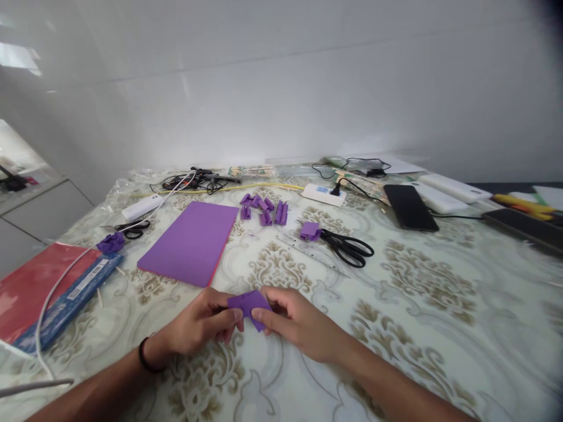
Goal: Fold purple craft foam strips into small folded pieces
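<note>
Between my two hands is a small piece of folded purple paper (250,306), held above the patterned tablecloth (281,266). My left hand (211,319) pinches its left side, thumb on top. On the right side, my right hand (285,319) grips the paper between thumb and fingers. Farther back lie several folded purple pieces (265,210). Another small purple piece (310,231) rests by the blades of black-handled scissors (349,248). A larger purple sheet (191,240) lies behind my left hand, with red showing along its edge.
A clear ruler (312,255) lies ahead. At left are a red and blue packet (57,293), small scissors (133,229), crumpled purple paper (111,242) and a white cable. A power strip (324,194), phone (410,207) and white boxes (455,189) stand toward the back right.
</note>
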The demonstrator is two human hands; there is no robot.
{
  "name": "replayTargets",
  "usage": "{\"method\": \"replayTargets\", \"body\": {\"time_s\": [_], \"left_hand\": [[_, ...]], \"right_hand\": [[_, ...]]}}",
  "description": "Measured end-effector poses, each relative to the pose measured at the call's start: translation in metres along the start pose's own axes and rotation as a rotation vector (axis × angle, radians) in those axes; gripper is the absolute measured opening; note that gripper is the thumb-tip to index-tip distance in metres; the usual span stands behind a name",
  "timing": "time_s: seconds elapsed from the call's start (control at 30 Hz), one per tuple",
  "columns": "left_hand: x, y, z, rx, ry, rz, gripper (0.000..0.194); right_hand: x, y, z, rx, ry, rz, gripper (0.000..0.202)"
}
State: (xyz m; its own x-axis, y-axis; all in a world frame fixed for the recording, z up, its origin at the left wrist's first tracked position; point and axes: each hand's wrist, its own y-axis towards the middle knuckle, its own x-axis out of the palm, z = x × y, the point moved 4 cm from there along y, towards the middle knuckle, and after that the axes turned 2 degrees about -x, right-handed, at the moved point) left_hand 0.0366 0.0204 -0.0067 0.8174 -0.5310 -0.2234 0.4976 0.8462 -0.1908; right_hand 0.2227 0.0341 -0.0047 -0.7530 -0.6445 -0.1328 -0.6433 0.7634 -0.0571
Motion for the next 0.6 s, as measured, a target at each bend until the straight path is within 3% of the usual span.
{"method": "replayTargets", "body": {"time_s": [0.3,0.6], "left_hand": [[-0.002,0.006,-0.004,-0.02,-0.037,0.101,0.048],[-0.007,0.003,-0.005,-0.052,-0.052,0.118,0.045]], "right_hand": [[-0.009,0.006,0.013,0.005,0.082,0.16,0.039],[-0.009,0.009,0.018,0.008,0.111,0.087,0.039]]}}
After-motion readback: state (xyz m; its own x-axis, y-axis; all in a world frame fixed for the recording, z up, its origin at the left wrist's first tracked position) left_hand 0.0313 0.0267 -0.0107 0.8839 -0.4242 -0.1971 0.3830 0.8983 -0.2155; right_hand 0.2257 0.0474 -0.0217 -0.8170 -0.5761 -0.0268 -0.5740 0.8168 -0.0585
